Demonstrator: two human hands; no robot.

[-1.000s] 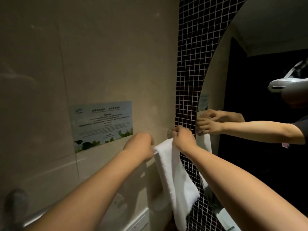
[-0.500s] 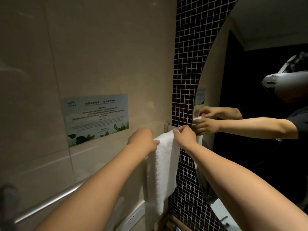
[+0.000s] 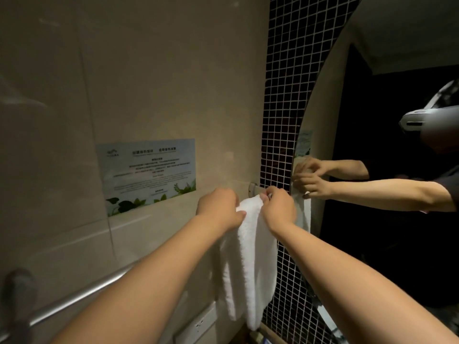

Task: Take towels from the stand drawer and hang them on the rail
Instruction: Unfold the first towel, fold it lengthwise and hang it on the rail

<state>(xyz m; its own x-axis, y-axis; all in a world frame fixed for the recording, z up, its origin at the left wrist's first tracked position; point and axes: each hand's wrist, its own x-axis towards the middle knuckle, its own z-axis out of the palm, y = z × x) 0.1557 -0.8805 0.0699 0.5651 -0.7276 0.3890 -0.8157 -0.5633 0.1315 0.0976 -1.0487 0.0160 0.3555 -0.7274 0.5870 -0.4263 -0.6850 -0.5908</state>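
Observation:
A white towel (image 3: 250, 264) hangs folded over the right end of a metal rail (image 3: 74, 296) on the beige tiled wall. My left hand (image 3: 218, 209) grips the towel's top fold on its left side. My right hand (image 3: 279, 207) pinches the top fold on its right side, close to the rail's end bracket (image 3: 252, 189). The rail under the towel and my arms is hidden. The stand drawer is out of view.
A printed notice (image 3: 146, 175) with green leaves is stuck to the wall above the rail. Dark mosaic tiles (image 3: 283, 120) fill the corner beside a round mirror (image 3: 385, 170) that reflects my arms and headset. A wall socket (image 3: 198, 324) sits below the rail.
The towel has been pulled further over the rail and hangs straighter and longer. Both hands stayed on its top fold, with the right hand shifting slightly along it. The view dropped a little.

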